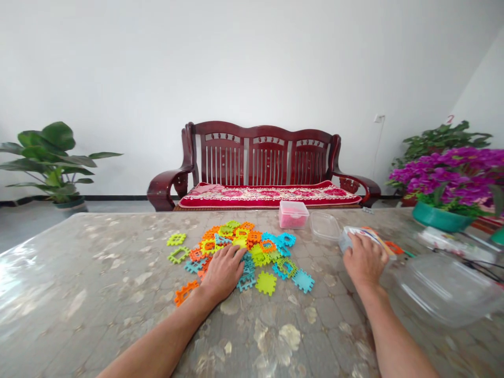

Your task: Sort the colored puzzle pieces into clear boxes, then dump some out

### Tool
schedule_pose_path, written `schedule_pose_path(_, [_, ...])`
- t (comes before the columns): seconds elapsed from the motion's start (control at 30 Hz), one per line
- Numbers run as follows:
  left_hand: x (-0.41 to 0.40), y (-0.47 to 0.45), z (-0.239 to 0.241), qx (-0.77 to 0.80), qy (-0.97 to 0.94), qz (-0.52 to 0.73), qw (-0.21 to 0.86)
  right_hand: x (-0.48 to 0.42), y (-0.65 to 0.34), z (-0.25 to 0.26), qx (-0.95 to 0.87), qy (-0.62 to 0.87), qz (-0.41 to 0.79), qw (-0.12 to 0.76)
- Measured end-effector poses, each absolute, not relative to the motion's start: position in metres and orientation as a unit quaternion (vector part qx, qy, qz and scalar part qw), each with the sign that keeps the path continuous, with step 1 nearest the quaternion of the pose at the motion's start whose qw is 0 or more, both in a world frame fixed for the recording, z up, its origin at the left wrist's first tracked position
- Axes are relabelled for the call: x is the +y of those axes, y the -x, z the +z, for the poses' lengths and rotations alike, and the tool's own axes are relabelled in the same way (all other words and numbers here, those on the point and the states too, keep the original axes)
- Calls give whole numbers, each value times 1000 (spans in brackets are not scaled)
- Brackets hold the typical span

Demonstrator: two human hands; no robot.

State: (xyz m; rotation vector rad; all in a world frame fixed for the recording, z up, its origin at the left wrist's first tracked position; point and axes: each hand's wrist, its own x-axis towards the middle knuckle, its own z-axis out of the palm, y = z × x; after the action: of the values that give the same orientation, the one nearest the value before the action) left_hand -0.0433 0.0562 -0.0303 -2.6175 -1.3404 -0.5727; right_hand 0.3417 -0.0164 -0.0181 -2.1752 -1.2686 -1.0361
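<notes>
A heap of flat interlocking plastic tiles (pixel 252 244) in orange, green, yellow and blue lies on the marble-patterned table (pixel 98 294). My left hand (pixel 224 272) rests palm down on the near side of the heap, fingers curled over a few tiles. My right hand (pixel 364 260) lies on a small clear box with a printed card (pixel 368 237), fingers bent over its near edge. A small clear box holding pink pieces (pixel 293 214) stands behind the heap, with a clear lid (pixel 325 226) beside it.
A large clear plastic container (pixel 444 289) sits at the right edge. A teal pot of purple flowers (pixel 452 194) stands at the far right. Behind the table is a dark wooden bench (pixel 262 165), and a leafy plant (pixel 51 163) at the left.
</notes>
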Motion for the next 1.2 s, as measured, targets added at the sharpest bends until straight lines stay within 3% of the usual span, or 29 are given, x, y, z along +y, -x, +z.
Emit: schedule_pose_path(1.2, [60,39,-32,-453,868,-195,57,-13,-358,-29,-471,744,-400,252])
